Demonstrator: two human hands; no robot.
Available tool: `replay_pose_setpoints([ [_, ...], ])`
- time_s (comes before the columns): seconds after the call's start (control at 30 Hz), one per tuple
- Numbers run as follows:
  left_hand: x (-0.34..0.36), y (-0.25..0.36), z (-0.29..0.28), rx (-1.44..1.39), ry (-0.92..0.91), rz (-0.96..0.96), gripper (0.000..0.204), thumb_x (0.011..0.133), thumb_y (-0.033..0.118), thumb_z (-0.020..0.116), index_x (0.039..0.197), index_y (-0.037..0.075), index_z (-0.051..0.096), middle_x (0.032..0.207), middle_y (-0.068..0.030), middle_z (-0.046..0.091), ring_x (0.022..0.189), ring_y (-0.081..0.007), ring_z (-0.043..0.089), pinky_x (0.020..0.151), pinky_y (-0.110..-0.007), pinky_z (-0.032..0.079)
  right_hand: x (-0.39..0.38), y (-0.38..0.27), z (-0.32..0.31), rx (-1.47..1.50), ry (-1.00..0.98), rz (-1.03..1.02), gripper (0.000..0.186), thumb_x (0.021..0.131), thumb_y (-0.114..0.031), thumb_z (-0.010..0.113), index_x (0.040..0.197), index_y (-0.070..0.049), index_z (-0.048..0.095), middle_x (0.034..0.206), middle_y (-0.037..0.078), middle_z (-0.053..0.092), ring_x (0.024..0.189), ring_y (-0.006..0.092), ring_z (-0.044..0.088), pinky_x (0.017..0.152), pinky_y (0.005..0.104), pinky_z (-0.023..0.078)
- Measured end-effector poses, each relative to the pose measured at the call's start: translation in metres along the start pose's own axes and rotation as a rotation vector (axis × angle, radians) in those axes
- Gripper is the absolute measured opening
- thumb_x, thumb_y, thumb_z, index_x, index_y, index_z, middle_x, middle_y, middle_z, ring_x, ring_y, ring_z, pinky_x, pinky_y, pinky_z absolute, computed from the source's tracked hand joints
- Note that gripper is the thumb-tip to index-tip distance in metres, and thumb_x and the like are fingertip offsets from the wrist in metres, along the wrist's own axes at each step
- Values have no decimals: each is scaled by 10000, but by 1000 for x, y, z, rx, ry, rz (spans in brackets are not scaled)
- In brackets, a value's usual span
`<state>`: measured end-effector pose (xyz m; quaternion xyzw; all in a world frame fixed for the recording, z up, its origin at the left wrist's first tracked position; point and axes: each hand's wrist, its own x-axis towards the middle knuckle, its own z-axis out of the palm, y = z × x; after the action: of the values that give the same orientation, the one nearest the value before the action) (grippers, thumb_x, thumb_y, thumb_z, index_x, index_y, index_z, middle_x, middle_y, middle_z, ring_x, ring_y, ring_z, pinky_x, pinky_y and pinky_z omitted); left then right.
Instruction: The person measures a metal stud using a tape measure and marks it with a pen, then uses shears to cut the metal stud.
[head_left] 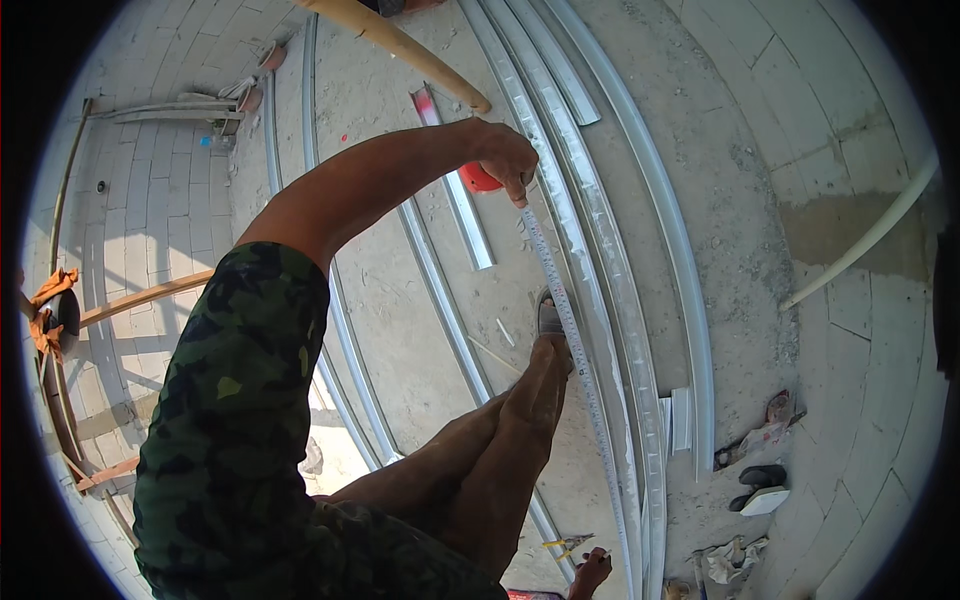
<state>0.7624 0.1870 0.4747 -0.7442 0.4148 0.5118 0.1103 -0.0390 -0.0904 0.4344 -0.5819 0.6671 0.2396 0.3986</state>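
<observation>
My left hand [508,163] is closed around a red tape measure [479,178], its case partly hidden by my fingers. The pulled-out tape blade [566,308] stretches down along the long silver metal channels [590,290] toward the lower edge. Low in the picture, my right hand [592,572] has its fingers pinched beside the channels. A small pale tip shows at those fingers, too small to name. Yellow-handled pliers [567,545] lie just left of that hand. My sandalled foot [550,318] stands next to the blade.
More metal channels [430,260] lie on the concrete floor to the left, with a short red-ended piece [462,205]. A wooden pole [410,55] slants in from the top. Block walls rise at both sides. Dark shoes [762,477] and a pale pole [865,238] are at right.
</observation>
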Motion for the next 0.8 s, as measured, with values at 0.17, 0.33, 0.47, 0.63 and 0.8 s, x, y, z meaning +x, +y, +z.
replay_pose_setpoints([
  [0.17, 9, -6, 4, -34, -73, -36, 463, 824, 491, 648, 813, 32, 705, 683, -114, 625, 686, -258, 594, 659, -412, 439, -5, -27, 20, -33, 4, -67, 371, 946, -291, 485, 815, 48, 564, 644, 108, 574, 444, 190, 496, 403, 351, 387],
  [0.33, 18, -21, 17, -50, -143, -71, 489, 815, 525, 651, 936, 59, 732, 786, -104, 681, 762, -256, 630, 693, -402, 469, -16, -33, 40, -14, -70, -69, 372, 948, -311, 484, 816, 30, 551, 637, 107, 573, 410, 178, 502, 382, 326, 388],
  [0.47, 36, -34, 27, -48, -182, -52, 492, 810, 538, 654, 943, 71, 735, 787, -99, 681, 761, -252, 631, 698, -402, 473, -27, -26, 60, -3, -87, -17, 369, 950, -314, 484, 816, 23, 550, 637, 108, 584, 408, 165, 504, 374, 310, 389],
  [0.63, 72, -52, 33, -72, -206, 2, 500, 817, 545, 643, 913, 62, 731, 780, -97, 677, 754, -250, 629, 698, -396, 472, -50, -20, 91, 42, -84, 87, 337, 944, -286, 491, 840, 25, 570, 631, 110, 601, 414, 165, 524, 361, 305, 419],
  [0.8, 124, -73, 47, -88, -210, 96, 514, 828, 557, 622, 881, 55, 720, 779, -104, 674, 756, -266, 626, 701, -404, 468, -87, -12, 141, 93, -72, 222, 239, 923, -197, 523, 880, 27, 592, 644, 103, 603, 439, 151, 534, 362, 295, 412],
])
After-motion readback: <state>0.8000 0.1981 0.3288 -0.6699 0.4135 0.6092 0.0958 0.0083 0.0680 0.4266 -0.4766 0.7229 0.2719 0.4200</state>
